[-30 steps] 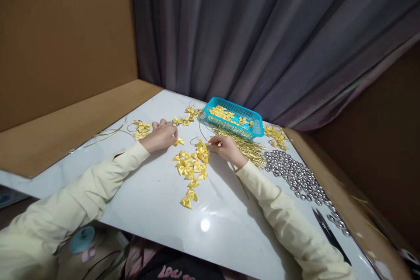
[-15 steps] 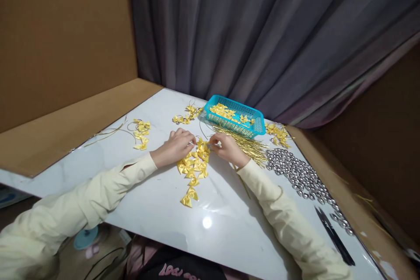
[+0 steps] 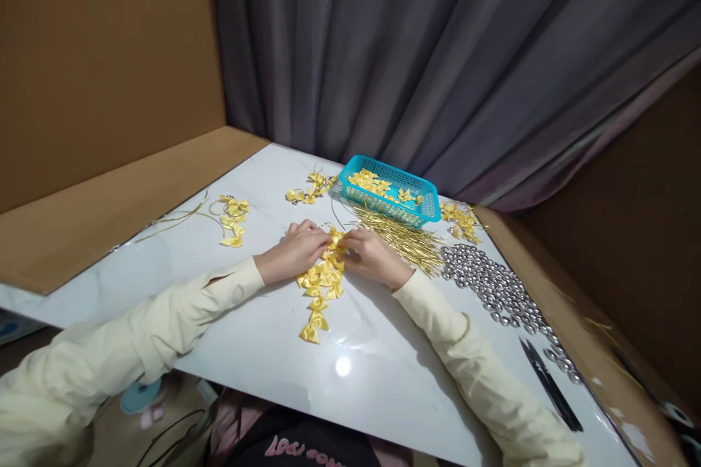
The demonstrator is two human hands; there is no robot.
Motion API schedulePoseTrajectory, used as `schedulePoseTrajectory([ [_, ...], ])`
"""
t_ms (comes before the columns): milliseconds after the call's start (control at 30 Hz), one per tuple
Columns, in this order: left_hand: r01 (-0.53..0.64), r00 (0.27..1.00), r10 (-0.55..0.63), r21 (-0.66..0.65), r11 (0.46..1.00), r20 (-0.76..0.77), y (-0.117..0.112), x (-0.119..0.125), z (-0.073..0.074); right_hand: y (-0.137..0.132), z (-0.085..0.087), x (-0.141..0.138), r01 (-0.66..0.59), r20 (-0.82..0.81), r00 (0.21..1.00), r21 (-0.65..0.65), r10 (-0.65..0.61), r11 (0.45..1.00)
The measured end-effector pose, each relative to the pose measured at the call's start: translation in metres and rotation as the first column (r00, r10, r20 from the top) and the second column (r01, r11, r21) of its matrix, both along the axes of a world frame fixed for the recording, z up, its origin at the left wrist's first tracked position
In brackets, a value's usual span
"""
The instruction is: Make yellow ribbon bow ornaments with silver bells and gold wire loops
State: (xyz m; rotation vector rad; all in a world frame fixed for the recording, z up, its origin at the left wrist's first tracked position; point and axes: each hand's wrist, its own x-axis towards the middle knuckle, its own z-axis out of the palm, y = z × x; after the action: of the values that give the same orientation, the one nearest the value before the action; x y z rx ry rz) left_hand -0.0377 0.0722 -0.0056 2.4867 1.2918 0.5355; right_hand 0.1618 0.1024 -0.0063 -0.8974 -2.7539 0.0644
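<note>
Just beyond the right hand (image 3: 377, 255) lay a heap of gold wires (image 3: 408, 239), and behind that stood a blue basket (image 3: 377, 209) holding more yellow bows. Silver beads (image 3: 487, 284) spread out to the right of that hand, with black snips (image 3: 550, 387) nearer the person. A bow cluster (image 3: 461, 223) sat past the beads, by the basket's right end. Beyond the left hand (image 3: 296, 251) was another bunch of bows (image 3: 311, 188); to its left were a string of bows (image 3: 234, 222) and loose cords (image 3: 178, 217). A dark curtain (image 3: 339, 51) hung behind everything.

Nearest to both hands, a pile of bows (image 3: 323, 279) crowded the white table (image 3: 257, 350) just below the fingertips, partly covered by the left hand. At its far end, between the two hands, was the top bow (image 3: 335, 235). Left and right fingertips pinched it from either side; finer detail was too small to tell. Its own direction was mostly hidden by fingers. The pile's long axis ran from the fingertips toward the person, slanting slightly left and narrowing to one bow.
</note>
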Motion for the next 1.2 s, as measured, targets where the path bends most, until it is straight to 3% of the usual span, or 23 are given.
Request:
schedulePoseTrajectory([
  [467,-0.010,1.000,0.011,0.091,0.996,-0.009,0.017,-0.007,-0.011,-0.006,-0.004,-0.009,-0.026,0.047,0.999,0.125,0.021,0.992],
  [667,-0.009,1.000,0.008,0.132,0.991,0.006,0.014,-0.007,-0.010,-0.003,-0.005,-0.010,0.044,-0.054,0.998,0.095,-0.039,0.995],
  [933,0.023,0.985,-0.048,0.146,0.989,0.169,-0.005,0.004,0.014,-0.021,0.032,-0.003,0.183,-0.333,0.921,-0.091,-0.204,0.979],
  [1100,0.041,0.948,-0.061,0.069,0.997,0.313,-0.020,0.012,0.027,-0.047,0.050,0.005,0.094,-0.396,0.896,-0.274,-0.201,0.957],
  [1200,0.132,0.930,-0.132,0.023,0.991,0.342,-0.029,0.014,0.029,-0.063,0.053,0.017,0.022,-0.379,0.908,-0.379,-0.177,0.925],
])
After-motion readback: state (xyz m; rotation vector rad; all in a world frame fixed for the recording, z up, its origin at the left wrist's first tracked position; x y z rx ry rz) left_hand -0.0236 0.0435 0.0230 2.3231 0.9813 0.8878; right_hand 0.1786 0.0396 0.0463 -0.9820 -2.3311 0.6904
